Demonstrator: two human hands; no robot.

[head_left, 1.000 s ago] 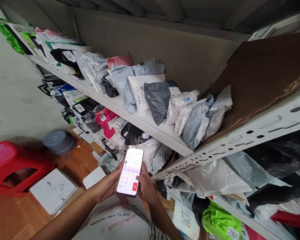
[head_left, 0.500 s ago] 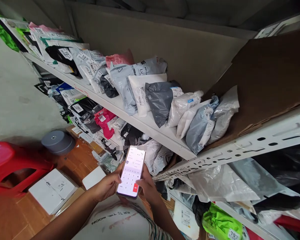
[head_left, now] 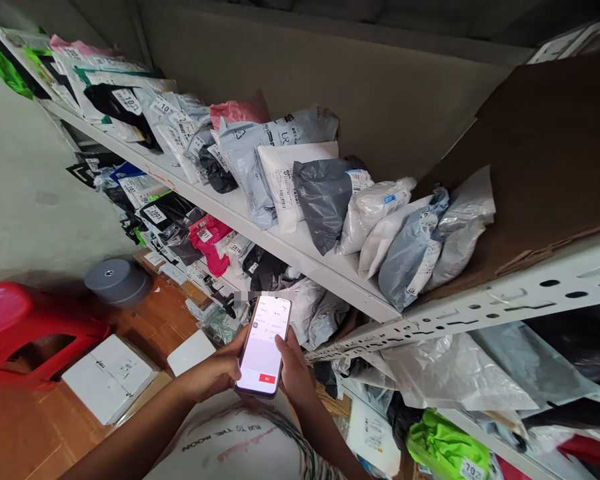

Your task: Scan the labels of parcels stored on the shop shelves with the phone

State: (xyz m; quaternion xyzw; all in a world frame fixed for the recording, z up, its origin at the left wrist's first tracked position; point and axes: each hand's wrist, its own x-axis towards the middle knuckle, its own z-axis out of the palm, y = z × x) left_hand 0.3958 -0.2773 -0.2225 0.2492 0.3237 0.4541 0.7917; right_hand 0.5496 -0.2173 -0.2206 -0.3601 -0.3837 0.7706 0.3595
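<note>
Two bare hands share one slim, rectangular smartphone with a glowing white-and-lilac screen, held upright-tilted in front of the body. We see the left grip curled closed along one long edge, thumb by the lower corner. The right grip closes on the opposite edge, thumb lying over the screen (its fingers behind the phone we cannot make out).

We judge the screen work to be under way rather than finished: a red button shows near the bottom, and the small text is too fine for us to read. Neither hand holds a parcel.

Beyond the phone, we find a long white metal shelf with soft plastic mailing parcels leaning along it, among them a dark grey plastic parcel. More fill the level below. On the orange-brown wooden floor sit a white cardboard box, a red plastic stool and a round grey stool, near a pale wall.
</note>
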